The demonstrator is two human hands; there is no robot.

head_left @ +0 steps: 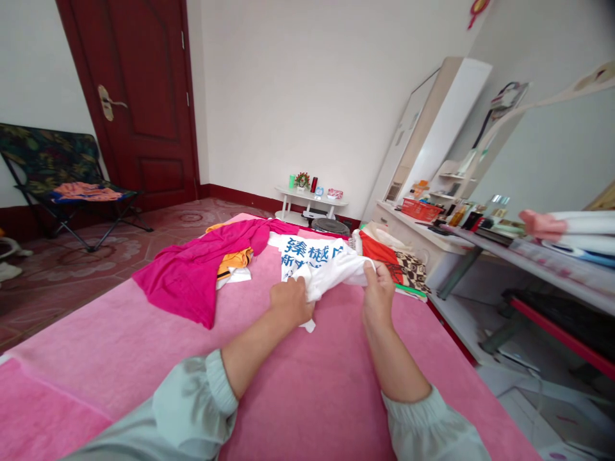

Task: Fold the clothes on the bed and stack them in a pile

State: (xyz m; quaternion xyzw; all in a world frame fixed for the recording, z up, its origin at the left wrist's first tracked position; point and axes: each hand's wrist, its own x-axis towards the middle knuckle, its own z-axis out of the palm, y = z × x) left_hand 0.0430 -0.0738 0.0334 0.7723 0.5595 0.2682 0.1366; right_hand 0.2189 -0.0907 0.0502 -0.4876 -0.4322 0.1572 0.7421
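Note:
A white T-shirt [331,275] with blue printed characters is stretched between my two hands over a pink bed cover [298,384]. My left hand [291,301] is closed on a bunched part of it, and a white end hangs below the fist. The fingers of my right hand [378,285] pinch the shirt's right edge. The far part of the shirt lies on the bed with its print facing up. To the left lies a magenta garment [192,269], spread loosely, with a yellow-orange garment [235,262] showing partly from under it.
Folded clothes in orange, white and brown pattern [391,259] lie at the bed's right edge. A camouflage folding chair [52,160] holds clothing at the left. A low white stand [312,198] is by the wall; a cluttered dressing table [480,238] stands at the right.

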